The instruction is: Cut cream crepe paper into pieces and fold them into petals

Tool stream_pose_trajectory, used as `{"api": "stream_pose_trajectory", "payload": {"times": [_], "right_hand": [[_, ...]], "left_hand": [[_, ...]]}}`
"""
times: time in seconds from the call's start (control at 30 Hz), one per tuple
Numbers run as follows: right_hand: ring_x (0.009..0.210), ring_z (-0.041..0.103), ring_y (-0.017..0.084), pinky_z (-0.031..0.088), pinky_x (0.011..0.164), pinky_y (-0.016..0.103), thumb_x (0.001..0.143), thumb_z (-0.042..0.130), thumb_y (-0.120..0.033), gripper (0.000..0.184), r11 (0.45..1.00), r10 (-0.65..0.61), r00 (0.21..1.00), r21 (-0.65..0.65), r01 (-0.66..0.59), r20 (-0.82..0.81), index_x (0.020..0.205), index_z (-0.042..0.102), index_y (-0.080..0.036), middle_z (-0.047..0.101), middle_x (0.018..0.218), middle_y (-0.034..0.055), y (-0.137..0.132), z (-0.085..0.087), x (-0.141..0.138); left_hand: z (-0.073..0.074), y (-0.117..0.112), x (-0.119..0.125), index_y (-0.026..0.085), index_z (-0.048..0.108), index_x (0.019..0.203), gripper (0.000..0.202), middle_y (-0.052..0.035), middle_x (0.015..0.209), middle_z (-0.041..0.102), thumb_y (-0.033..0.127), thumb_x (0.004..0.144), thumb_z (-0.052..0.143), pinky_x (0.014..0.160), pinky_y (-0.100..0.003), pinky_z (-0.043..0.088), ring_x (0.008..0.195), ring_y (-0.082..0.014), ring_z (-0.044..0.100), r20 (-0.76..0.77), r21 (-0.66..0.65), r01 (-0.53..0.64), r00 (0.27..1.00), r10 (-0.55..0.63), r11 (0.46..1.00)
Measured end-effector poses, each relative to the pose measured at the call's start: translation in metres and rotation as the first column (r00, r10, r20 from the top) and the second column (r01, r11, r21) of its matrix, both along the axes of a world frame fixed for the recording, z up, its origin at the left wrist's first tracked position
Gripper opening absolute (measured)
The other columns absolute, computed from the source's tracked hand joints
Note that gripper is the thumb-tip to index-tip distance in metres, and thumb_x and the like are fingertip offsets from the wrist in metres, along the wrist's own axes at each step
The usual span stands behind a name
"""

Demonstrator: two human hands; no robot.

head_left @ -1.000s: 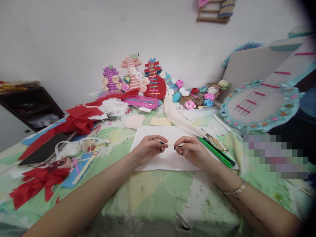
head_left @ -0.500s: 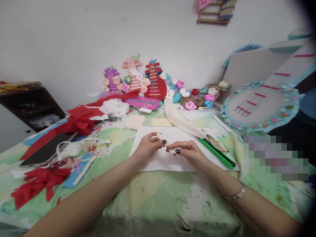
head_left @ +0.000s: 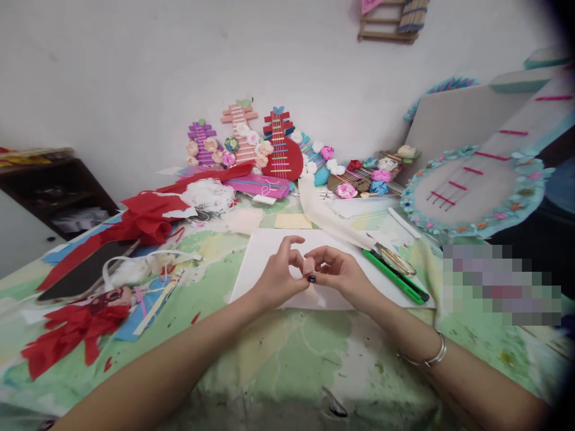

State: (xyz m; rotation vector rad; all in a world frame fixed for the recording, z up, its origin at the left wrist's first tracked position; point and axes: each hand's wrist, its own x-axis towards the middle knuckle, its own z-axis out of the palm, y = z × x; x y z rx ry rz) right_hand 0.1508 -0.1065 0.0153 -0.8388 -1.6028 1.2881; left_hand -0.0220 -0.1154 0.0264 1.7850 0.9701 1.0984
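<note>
Two hands meet over the large white paper sheet (head_left: 263, 254) that lies on the green patterned tablecloth (head_left: 278, 359). Between them, just above the sheet, sits the small pale-pink paper piece (head_left: 309, 265). From my remote seat I read the right hand (head_left: 341, 274) as closed on the piece with thumb and fingertips. The left hand (head_left: 278, 276) pinches it from the other side, with its index finger curled up clear of the work.

I judge this to be fine shaping of the piece. To do it well, I would:
- keep the pressure light and even from both sides;
- turn the piece with the fingertips only;
- hold it low over the sheet, where I can see its edges;
- keep the right wrist away from the green-handled cutter (head_left: 395, 280) and the gold-handled scissors (head_left: 396, 261) just beside it.

A second ago the hands were apart, with a thin pale strip stretched between them. Half a second ago they had drawn nearer. Now the fingertips touch, the strip has gathered into a compact lump, and the left index finger has lifted. The clutter around the hands looks unchanged.
</note>
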Motion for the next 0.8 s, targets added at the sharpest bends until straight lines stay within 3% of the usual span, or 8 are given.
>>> {"api": "stream_pose_trajectory", "payload": {"times": [0.3,0.57,0.8], "right_hand": [[0.073,0.063,0.016,0.048,0.075,0.033,0.074,0.071,-0.027,0.023,0.997,0.054,0.987,-0.050,-0.062,-0.153,0.094,0.062,-0.019,0.069,0.078,0.0024,-0.0016,0.0026,0.0019],[0.075,0.064,0.017,0.047,0.074,0.032,0.079,0.067,-0.029,0.016,0.999,0.034,0.991,0.005,-0.034,-0.129,0.090,0.063,-0.018,0.067,0.077,0.0028,-0.0035,0.0056,0.0059],[0.071,0.062,0.016,0.046,0.067,0.028,0.075,0.071,-0.031,0.017,0.999,-0.034,0.994,0.016,0.036,-0.101,0.085,0.066,-0.018,0.066,0.074,0.0015,-0.0013,0.0060,0.0076]], "left_hand": [[0.0028,-0.0027,0.0013,0.020,0.047,0.107,0.042,0.0039,0.071,0.054,0.013,0.069,0.064,0.071,-0.029,0.048,0.067,-0.0125,0.059,0.109,0.042,-0.019,0.994,0.014,0.999],[0.0038,-0.0012,-0.0007,0.017,0.054,0.089,0.016,0.0003,0.074,0.056,0.016,0.076,0.063,0.068,-0.029,0.050,0.067,-0.0142,0.063,0.110,0.085,0.027,0.993,-0.037,0.996],[0.0061,-0.0021,-0.0020,0.014,0.063,0.079,0.012,-0.0044,0.075,0.064,0.026,0.077,0.067,0.065,-0.028,0.050,0.071,-0.0184,0.067,0.106,0.031,0.018,0.994,-0.022,0.999]]}}
